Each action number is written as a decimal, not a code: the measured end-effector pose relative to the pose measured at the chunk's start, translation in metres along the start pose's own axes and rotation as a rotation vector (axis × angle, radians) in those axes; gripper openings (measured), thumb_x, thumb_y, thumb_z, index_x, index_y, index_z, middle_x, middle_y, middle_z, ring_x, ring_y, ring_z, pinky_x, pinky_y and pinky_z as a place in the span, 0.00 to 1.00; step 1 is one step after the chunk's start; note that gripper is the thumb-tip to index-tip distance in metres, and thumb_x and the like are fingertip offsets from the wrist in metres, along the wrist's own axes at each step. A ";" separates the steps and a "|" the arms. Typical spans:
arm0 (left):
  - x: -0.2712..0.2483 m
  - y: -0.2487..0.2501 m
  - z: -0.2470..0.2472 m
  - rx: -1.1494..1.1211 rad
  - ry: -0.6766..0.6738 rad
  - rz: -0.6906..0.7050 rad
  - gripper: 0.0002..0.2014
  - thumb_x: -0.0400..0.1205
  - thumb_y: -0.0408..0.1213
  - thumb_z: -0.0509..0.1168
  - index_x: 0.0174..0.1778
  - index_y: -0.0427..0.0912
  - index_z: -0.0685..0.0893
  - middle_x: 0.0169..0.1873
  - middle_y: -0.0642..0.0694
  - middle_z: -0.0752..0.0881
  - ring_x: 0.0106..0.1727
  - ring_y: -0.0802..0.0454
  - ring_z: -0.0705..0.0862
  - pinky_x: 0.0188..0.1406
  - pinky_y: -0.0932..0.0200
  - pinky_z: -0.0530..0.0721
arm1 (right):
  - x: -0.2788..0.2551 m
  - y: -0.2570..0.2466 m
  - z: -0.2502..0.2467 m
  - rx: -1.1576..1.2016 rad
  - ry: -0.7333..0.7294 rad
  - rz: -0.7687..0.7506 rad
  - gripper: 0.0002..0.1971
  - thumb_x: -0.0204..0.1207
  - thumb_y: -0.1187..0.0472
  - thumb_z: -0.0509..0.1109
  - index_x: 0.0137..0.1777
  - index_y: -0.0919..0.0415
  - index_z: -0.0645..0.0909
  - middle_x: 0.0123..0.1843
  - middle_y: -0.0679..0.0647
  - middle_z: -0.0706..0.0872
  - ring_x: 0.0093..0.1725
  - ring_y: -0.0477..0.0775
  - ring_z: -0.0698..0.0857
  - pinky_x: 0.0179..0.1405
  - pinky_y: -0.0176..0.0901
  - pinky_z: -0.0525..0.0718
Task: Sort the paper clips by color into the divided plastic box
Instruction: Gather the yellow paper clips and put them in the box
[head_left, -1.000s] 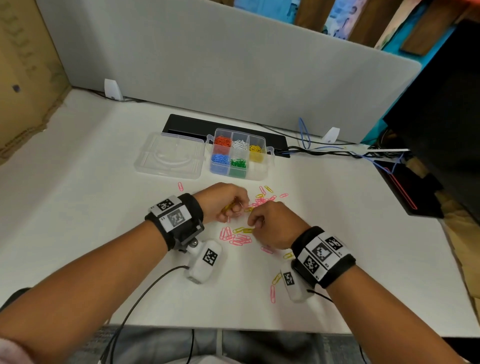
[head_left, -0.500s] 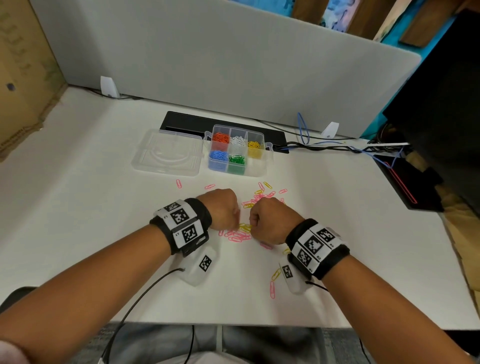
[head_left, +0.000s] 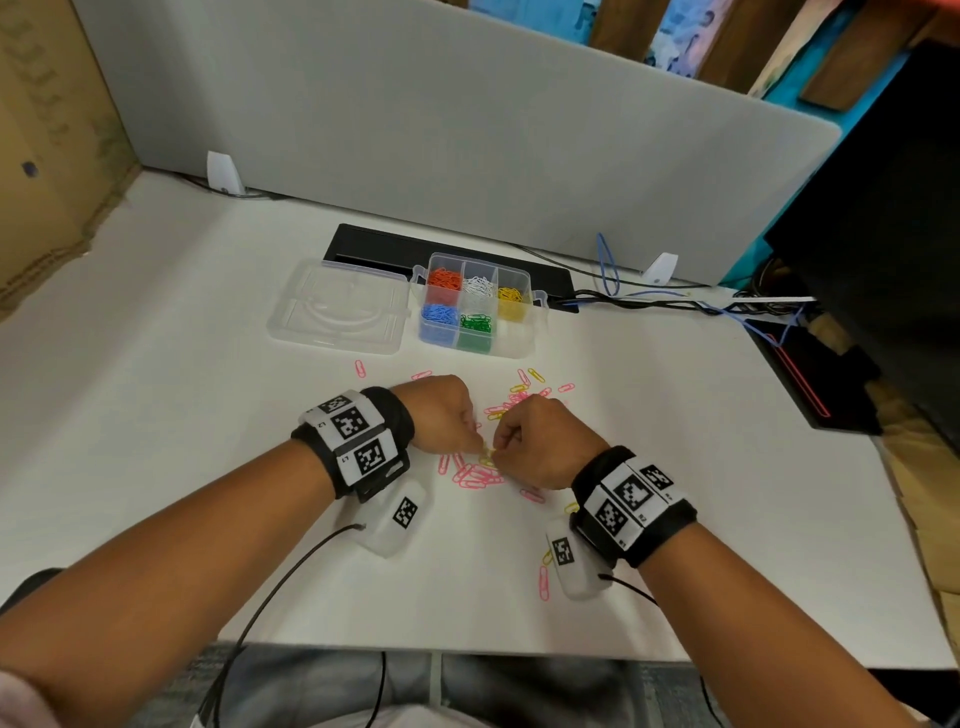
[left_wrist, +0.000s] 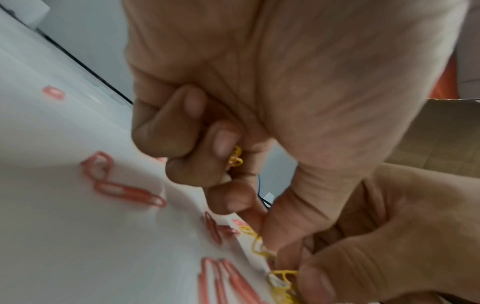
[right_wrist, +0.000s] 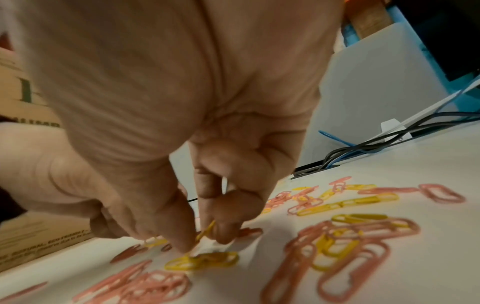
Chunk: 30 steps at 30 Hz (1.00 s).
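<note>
Pink and yellow paper clips (head_left: 480, 475) lie scattered on the white table in front of the divided plastic box (head_left: 514, 345), which holds orange, white, yellow, blue and green clips. My left hand (head_left: 441, 415) has its fingers curled round several yellow clips (left_wrist: 235, 158) in the palm, while its thumb and forefinger pinch at another yellow clip (left_wrist: 255, 245) on the table. My right hand (head_left: 540, 441), touching the left, pinches a yellow clip (right_wrist: 206, 229) between thumb and forefinger just above more yellow clips (right_wrist: 202, 261).
The box's clear lid (head_left: 337, 306) lies open to the left of the box. A black cable slot (head_left: 374, 244) and cables (head_left: 665, 304) run along the grey divider at the back. A cardboard wall (head_left: 47, 145) stands at left.
Both hands have dropped onto the clip pile and come together. The left hand has rolled knuckles-up with the yellow clips hidden inside.
</note>
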<state>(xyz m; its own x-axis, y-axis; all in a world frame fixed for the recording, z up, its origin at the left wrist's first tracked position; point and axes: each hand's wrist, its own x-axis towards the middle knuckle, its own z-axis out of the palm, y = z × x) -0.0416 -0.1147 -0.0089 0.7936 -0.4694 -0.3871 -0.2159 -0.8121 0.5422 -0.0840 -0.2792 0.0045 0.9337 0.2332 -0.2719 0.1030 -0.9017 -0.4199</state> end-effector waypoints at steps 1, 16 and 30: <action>0.000 0.001 0.000 0.006 -0.006 -0.003 0.13 0.78 0.46 0.71 0.35 0.40 0.87 0.37 0.43 0.89 0.37 0.50 0.82 0.44 0.54 0.85 | 0.001 -0.001 0.001 -0.013 -0.006 0.004 0.04 0.72 0.64 0.75 0.42 0.64 0.90 0.40 0.53 0.89 0.42 0.53 0.87 0.45 0.46 0.88; -0.001 0.008 -0.006 -0.819 -0.089 -0.101 0.14 0.81 0.24 0.57 0.54 0.33 0.86 0.32 0.42 0.76 0.26 0.54 0.69 0.20 0.66 0.68 | -0.004 0.005 0.002 -0.099 -0.096 0.070 0.06 0.67 0.66 0.73 0.36 0.57 0.79 0.36 0.51 0.83 0.37 0.52 0.81 0.30 0.37 0.76; 0.002 0.027 0.018 -1.581 -0.177 -0.222 0.15 0.87 0.44 0.55 0.41 0.39 0.78 0.28 0.42 0.78 0.23 0.51 0.77 0.26 0.61 0.76 | -0.003 0.000 -0.045 0.481 0.225 -0.022 0.02 0.71 0.67 0.80 0.40 0.61 0.90 0.34 0.54 0.89 0.33 0.48 0.84 0.37 0.44 0.85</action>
<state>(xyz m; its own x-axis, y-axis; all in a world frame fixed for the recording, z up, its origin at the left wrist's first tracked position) -0.0564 -0.1436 -0.0089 0.6308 -0.5200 -0.5759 0.7543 0.2369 0.6123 -0.0711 -0.2959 0.0447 0.9890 0.1187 -0.0884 0.0035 -0.6161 -0.7877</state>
